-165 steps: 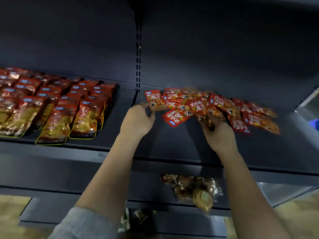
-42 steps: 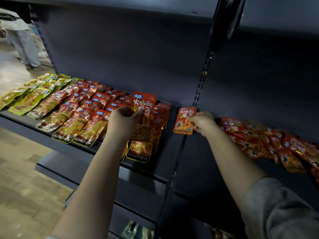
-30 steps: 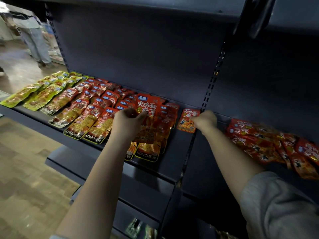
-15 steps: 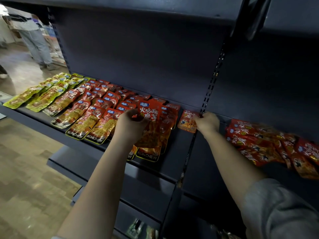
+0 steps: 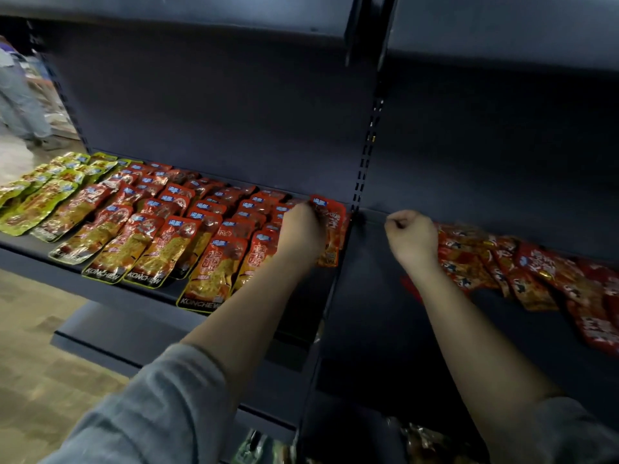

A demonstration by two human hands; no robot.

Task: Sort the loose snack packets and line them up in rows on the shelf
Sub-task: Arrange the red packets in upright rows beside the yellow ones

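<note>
Red and orange snack packets (image 5: pixel 187 236) lie in neat rows on the left bay of the dark shelf (image 5: pixel 311 296). My left hand (image 5: pixel 301 231) is at the right end of those rows and pinches the top of a red packet (image 5: pixel 331 212) that lies at the bay's right edge. My right hand (image 5: pixel 407 237) hovers over the bare shelf just past the slotted upright, fingers curled into a fist with nothing in them. Close to its right, a loose pile of red packets (image 5: pixel 509 272) sprawls across the right bay.
Green packets (image 5: pixel 40 192) fill the rows at the far left. A slotted upright (image 5: pixel 365 162) divides the two bays. An upper shelf (image 5: pixel 201 15) overhangs. More bagged snacks (image 5: pixel 428 443) sit on the lower shelf. A person (image 5: pixel 13 95) stands in the aisle, far left.
My right hand has let go of the small orange packet and drawn back right, closed and empty. My left hand has shifted right to a red packet at the end of the rows.
</note>
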